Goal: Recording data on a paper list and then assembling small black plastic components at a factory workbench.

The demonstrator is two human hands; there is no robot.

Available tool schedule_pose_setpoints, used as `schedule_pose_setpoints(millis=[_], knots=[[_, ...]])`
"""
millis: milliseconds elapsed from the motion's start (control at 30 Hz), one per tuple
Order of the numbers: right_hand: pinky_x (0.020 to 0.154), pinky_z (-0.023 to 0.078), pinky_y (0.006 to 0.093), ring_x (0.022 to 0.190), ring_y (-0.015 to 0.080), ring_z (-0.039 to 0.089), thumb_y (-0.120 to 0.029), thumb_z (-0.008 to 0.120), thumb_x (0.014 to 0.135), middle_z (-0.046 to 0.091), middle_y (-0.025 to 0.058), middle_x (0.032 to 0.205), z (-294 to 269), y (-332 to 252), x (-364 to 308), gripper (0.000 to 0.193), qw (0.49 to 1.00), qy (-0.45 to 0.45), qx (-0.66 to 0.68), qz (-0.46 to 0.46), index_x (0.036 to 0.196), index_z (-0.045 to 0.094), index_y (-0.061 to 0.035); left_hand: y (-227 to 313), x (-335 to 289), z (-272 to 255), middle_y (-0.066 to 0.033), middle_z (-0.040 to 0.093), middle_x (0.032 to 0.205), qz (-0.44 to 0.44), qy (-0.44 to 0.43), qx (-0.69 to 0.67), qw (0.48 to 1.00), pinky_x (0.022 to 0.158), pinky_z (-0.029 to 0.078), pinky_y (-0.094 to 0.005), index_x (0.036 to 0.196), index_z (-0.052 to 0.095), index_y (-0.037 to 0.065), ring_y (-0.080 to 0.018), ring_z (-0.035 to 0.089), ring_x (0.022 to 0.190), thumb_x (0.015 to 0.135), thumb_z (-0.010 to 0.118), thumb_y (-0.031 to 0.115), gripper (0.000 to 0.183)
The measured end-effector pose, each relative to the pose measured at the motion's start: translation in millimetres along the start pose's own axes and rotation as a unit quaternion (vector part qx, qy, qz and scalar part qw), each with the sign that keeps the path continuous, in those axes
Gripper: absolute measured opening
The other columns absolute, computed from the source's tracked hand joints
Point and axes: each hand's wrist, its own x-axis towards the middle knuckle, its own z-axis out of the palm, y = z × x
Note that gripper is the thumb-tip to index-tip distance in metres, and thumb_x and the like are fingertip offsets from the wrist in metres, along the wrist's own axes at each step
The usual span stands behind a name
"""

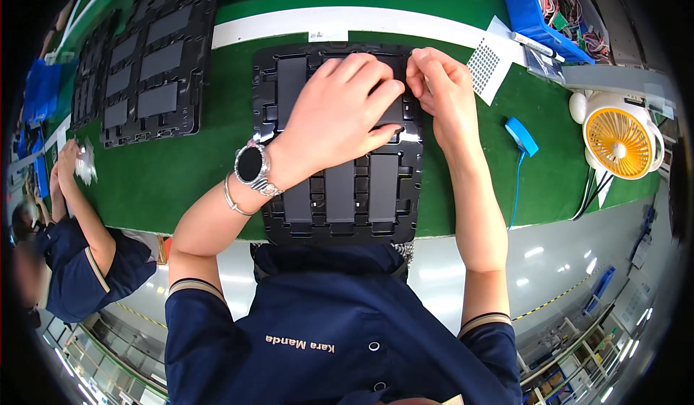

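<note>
A black molded plastic tray (262, 127) lies in front of me at the table's near edge. Flat dark grey rectangular pieces (340, 192) sit in its pockets. My left hand (345, 109), with a watch and bracelet at the wrist, hangs over the tray's upper middle; its fingers are bent, with thumb and forefinger apart, and nothing shows between them. What lies under that palm is hidden. At the tray's far right corner my right hand (444, 91) has thumb and fingers pinched together. Anything in that pinch is too small to make out.
More black trays with grey pieces (160, 62) lie at the left. To the right are a sheet of dark labels (483, 65), a blue wrist-strap-like item with a cord (522, 136), a white fan (618, 138) and a blue bin (531, 7) of wires. A co-worker's arm (87, 203) reaches in at left.
</note>
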Motion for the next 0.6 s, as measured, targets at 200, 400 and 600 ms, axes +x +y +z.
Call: schedule_pose_setpoints(millis=[200,400,600], knots=[[0.047,0.026,0.0217,0.052,0.0026,0.037,-0.024,0.056,0.095,0.048,-0.0046,0.058,-5,-2,-2,0.031,0.999,-0.005,0.002,-0.036,0.072,0.060,-0.0042,1,4,-20,-0.0116,0.069,0.087,-0.278,-0.085,-0.368,0.883,0.057,0.049,-0.0258,0.144,0.032,0.008,-0.0173,0.068,0.069,0.093,0.063,0.019,0.061],[0.049,0.031,0.0234,0.055,0.0038,0.042,-0.019,0.059,0.095,0.050,-0.0026,0.058,4,-13,-23,0.025,0.983,-0.007,-0.124,-0.138,0.079,0.064,0.0002,1,-23,-20,-0.0192,0.070,0.108,-0.291,-0.033,-0.610,0.736,0.069,0.052,-0.0241,0.154,-0.006,0.002,-0.0200,0.071,0.092,0.097,0.051,0.005,0.081],[0.048,0.029,0.0248,0.053,0.0052,0.037,-0.016,0.063,0.092,0.046,-0.0001,0.057,17,-10,-40,0.021,0.962,-0.070,-0.188,-0.187,0.081,0.064,0.0013,2,-39,-39,-0.0099,0.070,0.110,-0.320,-0.015,-0.650,0.689,0.084,0.051,-0.0273,0.120,0.062,-0.001,-0.0145,0.066,0.101,0.094,0.062,0.008,0.027]])
